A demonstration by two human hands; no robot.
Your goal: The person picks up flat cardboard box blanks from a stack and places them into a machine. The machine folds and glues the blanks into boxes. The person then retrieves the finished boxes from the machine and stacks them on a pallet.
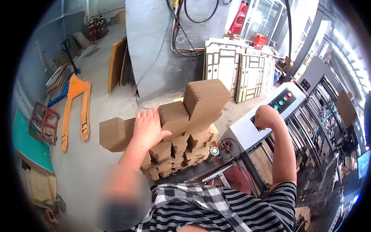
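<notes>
My left hand lies open on a stack of brown cardboard blanks, palm down, thumb stretched toward the right. The stack's cut flaps rise in several blocks, the tallest at the back right. Below it sit more piles of folded-edge cardboard. Over on the right, my right hand is curled into a fist at the grey control box of a machine. Nothing shows in that fist; its fingertips are partly hidden. Just beyond it, a black panel carries coloured round buttons.
The machine's metal frame and rollers run along the right side. An orange pallet jack stands on the floor at the left. White panels with dark line patterns lean behind the stack. A grey wall or cabinet with hanging cables stands ahead.
</notes>
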